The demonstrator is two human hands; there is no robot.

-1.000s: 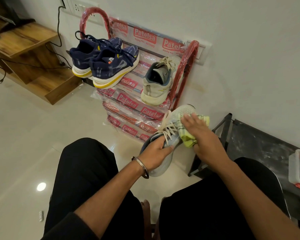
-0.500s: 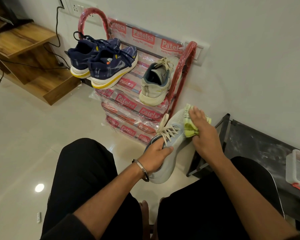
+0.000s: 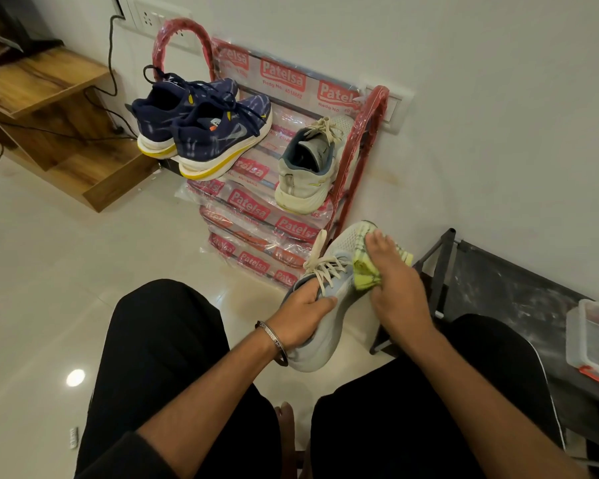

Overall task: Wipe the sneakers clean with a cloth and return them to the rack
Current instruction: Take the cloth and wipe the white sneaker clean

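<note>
A pale grey sneaker (image 3: 329,326) with cream laces is held over my knees, toe pointing away. My left hand (image 3: 303,314) grips its collar near the heel, a metal bangle on the wrist. My right hand (image 3: 395,288) presses a yellow-green cloth (image 3: 365,274) against the sneaker's right side near the toe, fingers curled over the cloth. The red rack (image 3: 370,133), wrapped in printed plastic, stands against the wall. Its top shelf holds the matching grey sneaker (image 3: 308,171) and a pair of navy sneakers (image 3: 201,129) with yellow soles.
A low black stand (image 3: 498,292) sits right of the rack with a clear plastic box (image 3: 592,340) on it. A wooden shelf unit (image 3: 49,108) with cables is at the left. Glossy tiled floor (image 3: 49,271) spreads left of my legs.
My right hand has slid the cloth back and forth along the sneaker's toe side. The left hand keeps the same hold on the sneaker.
</note>
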